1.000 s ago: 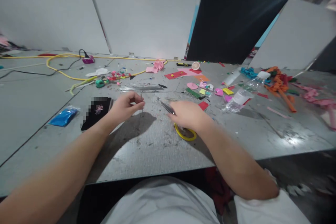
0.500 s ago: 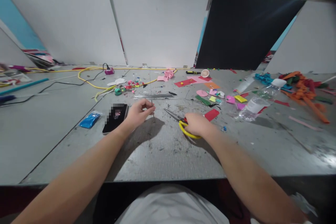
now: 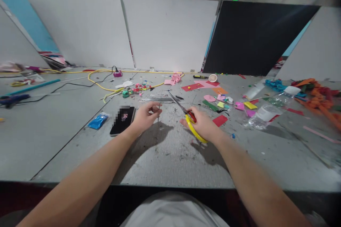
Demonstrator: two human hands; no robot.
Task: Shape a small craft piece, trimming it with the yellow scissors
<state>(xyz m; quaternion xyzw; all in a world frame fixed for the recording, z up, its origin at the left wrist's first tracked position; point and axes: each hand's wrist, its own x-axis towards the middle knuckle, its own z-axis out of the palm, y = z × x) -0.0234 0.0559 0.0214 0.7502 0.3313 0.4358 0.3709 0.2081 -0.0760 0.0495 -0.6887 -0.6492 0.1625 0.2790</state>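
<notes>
My left hand [image 3: 146, 117] is closed in a pinch on a thin wire [image 3: 159, 117], which stands nearly upright between thumb and fingers. My right hand [image 3: 204, 124] grips scissors [image 3: 178, 103] with yellow and red handles. Their blades point up and to the left, looking closed or nearly so, apart from the wire. Just beyond both hands lies a bundle of thin metallic wires [image 3: 157, 99]. Beside my left wrist is a phone [image 3: 120, 124] with a dark screen, and left of it a blue packet [image 3: 98, 121]. A red paper piece [image 3: 220, 120] lies right of my right hand.
A clear plastic bottle [image 3: 268, 113] lies tilted at the right, before a heap of orange and blue material [image 3: 314, 92]. Coloured paper and clay bits spread across the middle. A yellow cable [image 3: 92, 79] runs along the back, below upright panels [image 3: 170, 32].
The scissors have risen off the table, their blades swinging up and away from me. My left hand keeps its pinch on the wire. The whole view has shifted slightly.
</notes>
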